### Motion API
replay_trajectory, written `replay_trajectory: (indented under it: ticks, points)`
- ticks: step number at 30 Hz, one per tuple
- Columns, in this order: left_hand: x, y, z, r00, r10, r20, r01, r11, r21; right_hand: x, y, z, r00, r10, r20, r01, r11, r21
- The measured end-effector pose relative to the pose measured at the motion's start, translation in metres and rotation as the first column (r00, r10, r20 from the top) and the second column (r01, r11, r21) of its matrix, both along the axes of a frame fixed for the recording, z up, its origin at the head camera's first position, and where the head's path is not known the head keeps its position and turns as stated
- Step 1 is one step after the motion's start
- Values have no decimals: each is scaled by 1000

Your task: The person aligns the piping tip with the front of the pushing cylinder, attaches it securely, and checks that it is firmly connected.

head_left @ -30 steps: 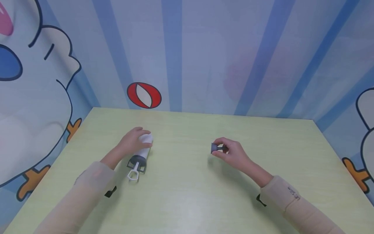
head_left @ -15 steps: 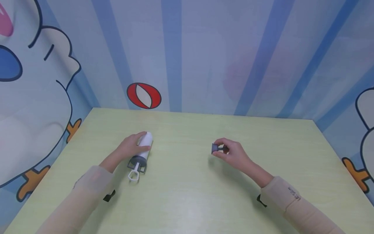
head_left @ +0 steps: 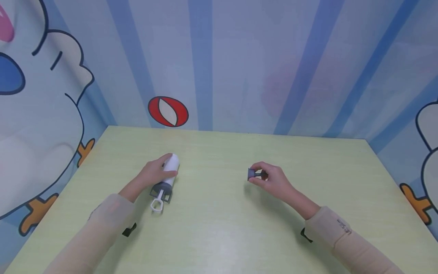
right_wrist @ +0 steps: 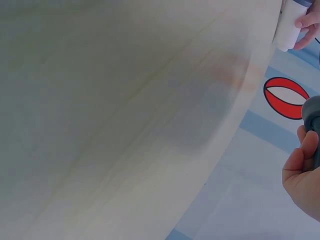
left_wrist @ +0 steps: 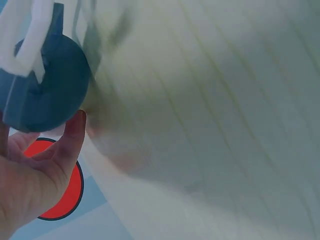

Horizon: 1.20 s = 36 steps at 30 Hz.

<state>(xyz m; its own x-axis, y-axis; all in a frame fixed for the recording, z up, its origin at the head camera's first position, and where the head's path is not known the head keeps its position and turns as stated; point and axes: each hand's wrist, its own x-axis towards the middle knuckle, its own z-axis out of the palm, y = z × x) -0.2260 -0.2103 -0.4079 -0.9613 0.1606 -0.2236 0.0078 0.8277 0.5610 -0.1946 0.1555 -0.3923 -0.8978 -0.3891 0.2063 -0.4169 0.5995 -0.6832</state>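
White tube [head_left: 173,164] lies slantwise left of centre in the frame, its rounded end toward the top and its dark grey collar [head_left: 162,187] lower down, with a white loop handle [head_left: 159,195] sticking out toward the bottom. The left hand [head_left: 154,172] grips the tube from its left side, thumb across the near part and fingers round the far end; whether the tube touches the pale table [head_left: 212,213] I cannot tell. Right of centre, the right hand [head_left: 276,182] pinches a small grey piece [head_left: 251,174] between thumb and fingers, its broad end facing left, held above the table with a shadow below. Tube and piece are well apart. Beyond the table's far edge stands a blue striped backdrop [head_left: 236,68] with a red oval [head_left: 168,111] printed on it.
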Motion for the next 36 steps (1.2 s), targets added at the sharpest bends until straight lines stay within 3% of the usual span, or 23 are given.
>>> replay_trajectory:
  ticks: [9,17,24,31,36]
  points:
    - [-4,8,12,994,-42,-102,39,999,-30,0,1,1,1000,-9,1,9,1000,5]
    - [5,23,25,993,-99,-68,95,994,-52,-1,3,-2,1000,-6,-8,6,1000,10]
    - [14,36,31,975,-192,-112,185,981,-64,-1,3,-1,1000,-5,-7,5,1000,17]
    - [19,46,33,963,-245,-110,238,969,-67,-1,3,0,1000,9,-14,-9,1000,9]
    - [22,53,34,945,-302,-124,293,952,-86,-2,1,0,999,30,-14,-29,1000,2]
